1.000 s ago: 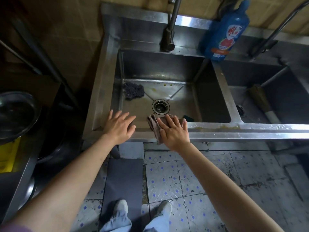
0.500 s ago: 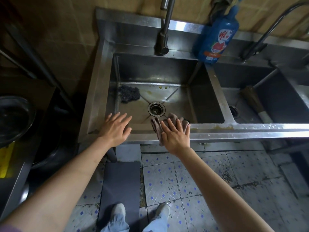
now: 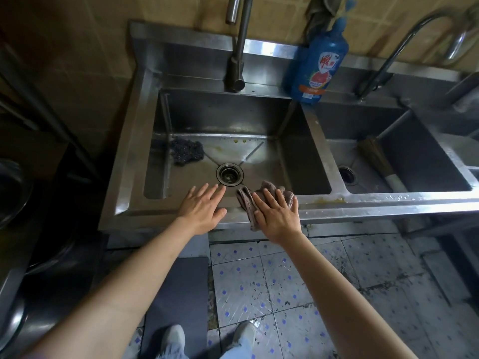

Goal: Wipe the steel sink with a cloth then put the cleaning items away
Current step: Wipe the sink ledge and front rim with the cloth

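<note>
Your right hand (image 3: 278, 216) is lying flat on the pinkish-brown cloth (image 3: 248, 200), fingers straight and spread, pressing it onto the front rim of the steel sink (image 3: 134, 161). Nothing's curled around it, it's just pinned under your palm. The cloth bunches out past your fingertips toward the basin and a bit of it hangs over the front edge by your thumb side.

Your left hand (image 3: 201, 209) is just beside it on the same rim, also flat with relaxed fingers, holding nothing and not touching the cloth.

Just past both sets of fingertips is the drain (image 3: 229, 174) in the left basin. A dark scouring pad (image 3: 187, 152) sits in the far left corner of that basin, well apart from the cloth. The blue dish soap bottle (image 3: 320, 63) stands on the back ledge between the two basins, and a brush (image 3: 381, 164) lies in the right basin.
</note>
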`<state>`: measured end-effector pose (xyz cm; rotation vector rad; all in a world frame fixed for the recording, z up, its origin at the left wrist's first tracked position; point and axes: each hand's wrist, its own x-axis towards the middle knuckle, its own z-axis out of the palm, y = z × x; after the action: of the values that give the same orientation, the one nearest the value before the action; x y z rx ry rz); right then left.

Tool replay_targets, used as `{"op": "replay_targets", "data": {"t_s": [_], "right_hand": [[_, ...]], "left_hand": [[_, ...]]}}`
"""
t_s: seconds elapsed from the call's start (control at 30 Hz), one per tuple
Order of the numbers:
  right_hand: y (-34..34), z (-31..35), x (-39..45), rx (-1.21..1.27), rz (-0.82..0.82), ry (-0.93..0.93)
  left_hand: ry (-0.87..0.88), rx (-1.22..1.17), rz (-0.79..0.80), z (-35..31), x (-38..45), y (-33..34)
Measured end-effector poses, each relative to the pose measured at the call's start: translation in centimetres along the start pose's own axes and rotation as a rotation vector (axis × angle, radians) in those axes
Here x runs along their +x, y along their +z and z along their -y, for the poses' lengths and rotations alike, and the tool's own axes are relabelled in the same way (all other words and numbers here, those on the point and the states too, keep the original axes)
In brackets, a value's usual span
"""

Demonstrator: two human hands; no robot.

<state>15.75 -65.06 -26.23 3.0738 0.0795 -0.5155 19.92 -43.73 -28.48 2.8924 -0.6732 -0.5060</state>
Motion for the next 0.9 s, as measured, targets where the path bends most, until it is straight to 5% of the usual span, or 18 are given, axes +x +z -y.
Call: {"op": "replay_targets", "data": {"t_s": [0.9], "right_hand": [[0.6,-4.9,-0.5,0.041,0.013,0.029]], "left_hand": [[-0.087,-0.015,-0.105,-2.2,0.7,-0.1]]}}
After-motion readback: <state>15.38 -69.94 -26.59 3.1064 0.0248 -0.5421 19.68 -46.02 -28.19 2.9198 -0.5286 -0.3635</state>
